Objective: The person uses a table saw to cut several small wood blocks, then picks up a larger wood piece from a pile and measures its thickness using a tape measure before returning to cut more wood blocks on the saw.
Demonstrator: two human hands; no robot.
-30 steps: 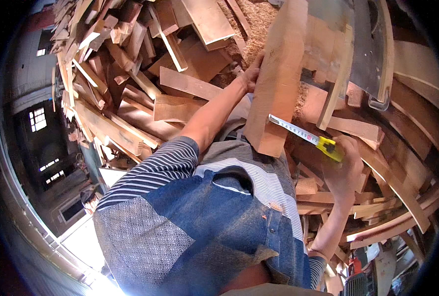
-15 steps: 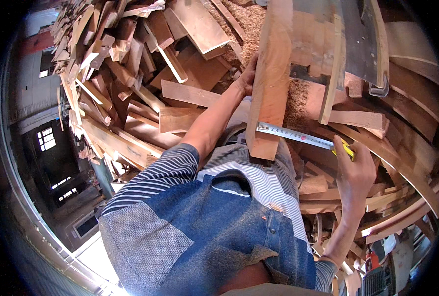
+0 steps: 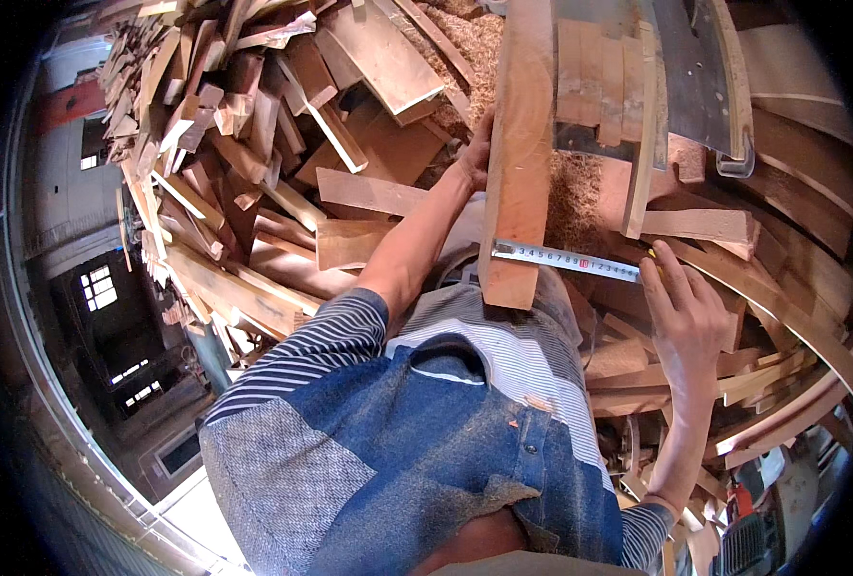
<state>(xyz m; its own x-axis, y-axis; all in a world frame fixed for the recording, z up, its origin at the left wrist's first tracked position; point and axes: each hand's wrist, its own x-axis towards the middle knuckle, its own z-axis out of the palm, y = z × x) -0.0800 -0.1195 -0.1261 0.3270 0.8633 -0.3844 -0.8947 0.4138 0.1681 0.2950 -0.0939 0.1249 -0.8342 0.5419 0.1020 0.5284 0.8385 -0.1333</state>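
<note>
A long, thick wooden beam (image 3: 521,134) runs away from my body, its near end just in front of my apron. My left hand (image 3: 479,156) grips its left side, with the fingers partly hidden behind the wood. Across the beam's top near that end lies the white blade of a tape measure (image 3: 566,260), stretched out to the right. My right hand (image 3: 687,302) is closed around the tape measure at the blade's other end, and only a bit of its yellow case shows between the fingers.
Offcuts (image 3: 254,144) are heaped high at the left. Sawdust (image 3: 576,197) lies right of the beam, beside a dark metal machine part (image 3: 690,82) and short wooden strips (image 3: 599,82). Long curved-looking boards (image 3: 781,326) are stacked at the right.
The beam sits slightly further left in the picture. My right hand has turned around the tape measure, so less of the yellow case shows. The blade still crosses the beam.
</note>
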